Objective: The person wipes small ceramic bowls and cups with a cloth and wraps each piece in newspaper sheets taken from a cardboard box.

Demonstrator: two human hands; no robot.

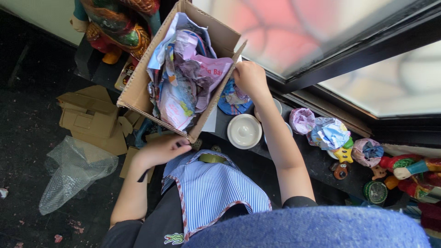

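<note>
Seen from above, the cardboard box (138, 87) stands tilted, its open top stuffed with crumpled paper wrappings (188, 78) in white, pink and blue that hide the inside and whatever lies under them. The left hand (161, 149) grips the box's near corner, fingers curled over the edge; a thin dark object runs down from the hand, too slim to identify. The right hand (248, 77) is closed on the box's far flap, and its fingertips are hidden behind the cardboard, so I cannot tell whether it pinches only the flap or also the blue printed paper (232, 101) just below it.

The box leans against a dark ledge (312, 158) under a frosted window (294, 32). On the ledge, just beside the right forearm, sits 1 white round lid (244, 131); a second white dish is mostly covered by the arm. Further along lie wrapped bundles (328, 133) and small painted figurines (404, 167), cut off at the right edge. A large painted figure (121, 27) is cut off at the top.

On the dark floor to the left lie flat cardboard pieces (92, 119) and a sheet of bubble wrap (73, 172), with open floor beyond them. A striped apron (211, 188) and a blue cap brim (312, 227) fill the bottom edge.
</note>
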